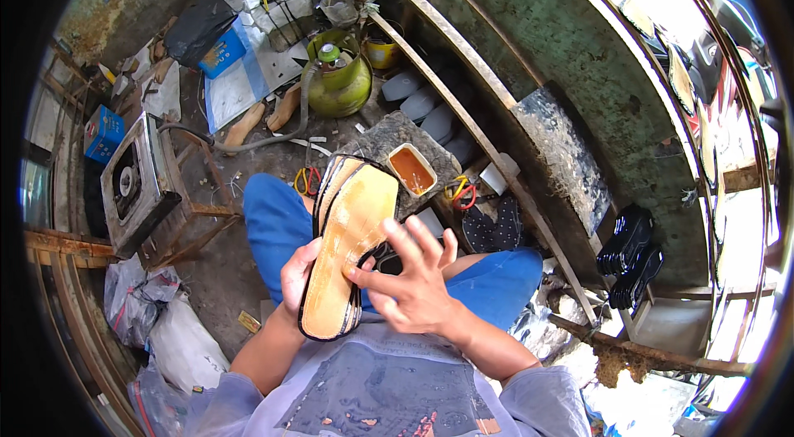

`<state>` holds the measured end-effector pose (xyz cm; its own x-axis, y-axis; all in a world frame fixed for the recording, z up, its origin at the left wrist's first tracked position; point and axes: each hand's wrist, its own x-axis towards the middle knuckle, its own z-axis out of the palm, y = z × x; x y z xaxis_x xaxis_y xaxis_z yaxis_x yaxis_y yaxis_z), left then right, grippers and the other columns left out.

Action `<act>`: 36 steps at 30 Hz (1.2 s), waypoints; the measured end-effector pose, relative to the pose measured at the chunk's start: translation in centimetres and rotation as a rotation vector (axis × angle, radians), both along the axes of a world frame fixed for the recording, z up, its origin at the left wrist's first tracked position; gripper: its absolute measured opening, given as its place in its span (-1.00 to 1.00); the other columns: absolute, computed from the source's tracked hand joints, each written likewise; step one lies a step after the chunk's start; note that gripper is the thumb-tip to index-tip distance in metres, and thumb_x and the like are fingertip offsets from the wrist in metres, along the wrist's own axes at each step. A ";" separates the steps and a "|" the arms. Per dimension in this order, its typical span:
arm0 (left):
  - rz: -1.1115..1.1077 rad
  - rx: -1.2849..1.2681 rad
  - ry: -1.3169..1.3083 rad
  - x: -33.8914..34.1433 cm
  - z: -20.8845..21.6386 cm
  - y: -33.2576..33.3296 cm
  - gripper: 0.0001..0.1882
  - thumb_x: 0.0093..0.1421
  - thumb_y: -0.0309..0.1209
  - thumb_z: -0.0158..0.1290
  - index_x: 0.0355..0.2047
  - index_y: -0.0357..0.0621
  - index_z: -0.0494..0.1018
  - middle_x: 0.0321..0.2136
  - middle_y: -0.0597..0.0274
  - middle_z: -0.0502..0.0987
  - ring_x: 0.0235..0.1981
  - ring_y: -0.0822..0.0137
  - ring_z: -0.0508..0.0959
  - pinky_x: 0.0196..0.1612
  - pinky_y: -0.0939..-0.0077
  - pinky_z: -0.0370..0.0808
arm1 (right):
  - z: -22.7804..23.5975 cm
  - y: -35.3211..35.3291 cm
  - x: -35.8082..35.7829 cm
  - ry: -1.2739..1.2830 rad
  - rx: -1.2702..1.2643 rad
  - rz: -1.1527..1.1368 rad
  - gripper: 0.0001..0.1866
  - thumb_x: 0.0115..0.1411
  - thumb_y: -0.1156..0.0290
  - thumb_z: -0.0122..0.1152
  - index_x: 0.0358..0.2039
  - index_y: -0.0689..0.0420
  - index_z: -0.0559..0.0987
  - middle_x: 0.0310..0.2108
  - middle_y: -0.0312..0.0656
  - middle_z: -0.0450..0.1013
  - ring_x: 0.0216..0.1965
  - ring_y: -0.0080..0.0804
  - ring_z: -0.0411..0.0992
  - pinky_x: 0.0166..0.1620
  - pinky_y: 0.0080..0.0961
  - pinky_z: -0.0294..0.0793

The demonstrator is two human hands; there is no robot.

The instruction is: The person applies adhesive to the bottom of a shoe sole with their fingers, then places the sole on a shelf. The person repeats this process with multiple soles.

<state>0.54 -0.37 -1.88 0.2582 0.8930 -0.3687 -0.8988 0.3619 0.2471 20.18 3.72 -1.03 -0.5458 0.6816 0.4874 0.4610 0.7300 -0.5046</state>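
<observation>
An unfinished sandal (361, 210) is held up over my lap, its flat tan underside turned upward and a dark strip along its edge. The surface looks wet and shiny in the middle. My left hand (298, 278) is closed around its left edge near the narrow end. Over the right side, my right hand (418, 292) has its fingers spread, with one fingertip touching the tan face by the narrow waist. Just beyond the sandal, a white rectangular tub (413, 170) with orange-brown liquid rests on a grey stone block (370, 142).
Yellow-and-red-handled tools (307, 181) lie left of the block. A green gas cylinder (337, 81) stands ahead, its hose running to a stove (128, 181) on a stand at left. Wooden rails (463, 98) cross the right side. Shoe lasts (245, 124) and black soles (628, 251) lie around.
</observation>
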 end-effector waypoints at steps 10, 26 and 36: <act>-0.039 0.108 -0.073 0.3 1.1 0.7 -0.36 0.39 -0.05 -0.10 0.25 -0.36 0.33 -0.01 -0.12 0.51 -0.09 0.03 0.48 -0.04 0.21 0.48 | -0.6 4.9 2.0 -0.141 0.046 -0.219 -0.58 0.17 0.20 0.22 0.06 -0.37 0.71 0.50 -0.03 0.04 0.52 -0.05 -0.14 0.44 -0.03 -0.48; -0.110 0.132 0.010 -0.6 0.1 1.8 -0.47 0.49 -0.15 -0.26 0.14 -0.37 0.42 -0.11 -0.06 0.62 -0.14 0.09 0.62 0.01 0.31 0.58 | -2.0 3.7 1.5 -0.207 0.385 0.020 -0.41 0.11 0.06 0.17 0.22 -0.54 0.56 0.49 -0.57 0.15 0.56 -0.24 -0.22 0.43 0.15 -0.77; -0.232 0.121 -0.342 -0.2 0.7 2.7 -0.41 0.51 -0.13 -0.30 0.32 -0.33 0.30 0.06 -0.17 0.57 0.02 -0.01 0.61 0.14 0.15 0.57 | -0.9 4.1 2.4 -0.040 0.564 0.296 -0.51 -0.01 0.01 0.21 0.01 -0.54 0.67 0.43 -0.72 0.19 0.46 -0.42 -0.04 0.39 0.12 -0.43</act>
<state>0.37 2.28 -1.14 0.5465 0.8283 -0.1236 -0.8345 0.5509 0.0022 22.62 7.85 -1.92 -0.6972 0.1436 0.7023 0.2093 0.9778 0.0078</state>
